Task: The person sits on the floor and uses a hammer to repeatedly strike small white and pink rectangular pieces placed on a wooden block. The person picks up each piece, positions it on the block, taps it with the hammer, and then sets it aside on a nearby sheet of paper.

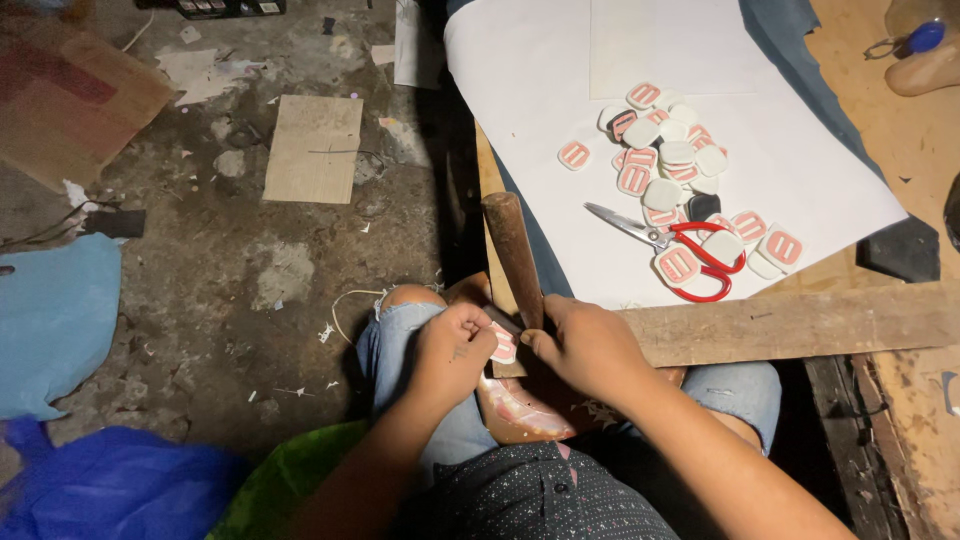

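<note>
My left hand (pixel 452 352) pinches a small white and pink rounded-square piece (pixel 503 346) above my lap. My right hand (pixel 585 345) grips the lower end of a brown wooden handle (pixel 512 250) that stands tilted up between my knees, and its fingertips touch the same piece. Under both hands lies a brown curved sole-like part (pixel 520 410) with pink and white marks.
A white sheet (pixel 800 160) on a low wooden board (pixel 800 322) carries a heap of similar white and pink pieces (pixel 668 160) and red-handled scissors (pixel 680 245). Cardboard (pixel 313 148), blue plastic (pixel 55 320) and litter lie on the dirty floor at left.
</note>
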